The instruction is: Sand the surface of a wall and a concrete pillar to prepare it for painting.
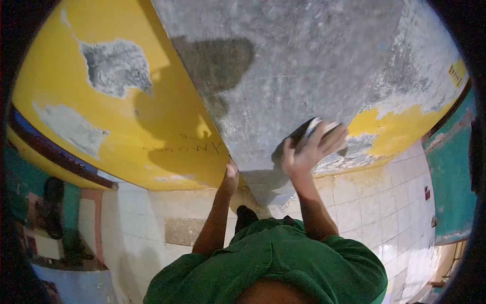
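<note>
In the head view my right hand [313,150], blurred, grips a small pale block with dark parts [315,125] and presses it near the lower right of a grey, scraped wall face [288,87]. My left hand [231,173] rests at the wall's corner edge, low down, where the grey face meets a yellow painted face [178,125]; its fingers are mostly hidden. Grey bare patches [117,68] break the yellow paint, which also bears handwriting. A damp-looking dark patch or shadow [216,60] lies on the grey face beside the corner.
A white tiled floor [364,205] runs round the wall's foot, with a brownish tile [184,231] at the left. My dark shoe [246,216] is close to the corner. Green walls [453,171] with worn paint stand at the right and left. A yellow patch [395,129] remains right of my right hand.
</note>
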Demonstrator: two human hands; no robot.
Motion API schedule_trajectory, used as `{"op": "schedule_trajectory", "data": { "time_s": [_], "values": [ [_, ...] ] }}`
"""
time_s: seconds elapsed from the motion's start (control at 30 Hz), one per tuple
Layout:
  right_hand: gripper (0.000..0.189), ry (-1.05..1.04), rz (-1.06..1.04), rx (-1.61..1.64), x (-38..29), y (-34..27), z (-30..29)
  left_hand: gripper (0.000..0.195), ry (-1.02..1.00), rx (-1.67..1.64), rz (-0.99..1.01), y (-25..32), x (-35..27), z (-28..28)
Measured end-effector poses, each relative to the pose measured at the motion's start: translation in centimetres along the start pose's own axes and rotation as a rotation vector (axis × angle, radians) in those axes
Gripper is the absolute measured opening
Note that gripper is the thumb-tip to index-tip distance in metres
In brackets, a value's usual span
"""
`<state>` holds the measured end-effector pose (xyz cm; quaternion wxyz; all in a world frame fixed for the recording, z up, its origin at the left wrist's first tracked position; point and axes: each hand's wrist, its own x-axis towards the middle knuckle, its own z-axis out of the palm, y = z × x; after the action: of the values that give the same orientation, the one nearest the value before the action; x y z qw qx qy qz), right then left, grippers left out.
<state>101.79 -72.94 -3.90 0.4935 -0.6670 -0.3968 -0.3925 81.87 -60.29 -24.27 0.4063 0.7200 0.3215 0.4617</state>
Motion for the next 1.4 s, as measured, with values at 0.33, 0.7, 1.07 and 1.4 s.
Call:
{"op": "schedule_trajectory", "data": {
  "time_s": [0.33,0.7,1.07,1.4],
  "values": [
    [0.053,-0.206,-0.312,-0.063,-4.4,-1.2,0.7,0.055,0.108,-0.472,0.253,21.3,5.1,-0.6],
    [0.050,-0.071,-0.153,-0.039,0.1,0.2,0.2,0.057,0.508,0.193,0.154,20.6,4.3,4.2],
    [0.075,0.067,-0.145,-0.071,2.8,2.4,-0.3,0.054,0.452,0.112,0.260,16.8,5.5,2.8],
    [0.072,0.115,0.005,-0.026,1.4,2.2,0.0,0.049,0.426,0.009,0.422,14.6,5.9,2.7]
  ]
}}
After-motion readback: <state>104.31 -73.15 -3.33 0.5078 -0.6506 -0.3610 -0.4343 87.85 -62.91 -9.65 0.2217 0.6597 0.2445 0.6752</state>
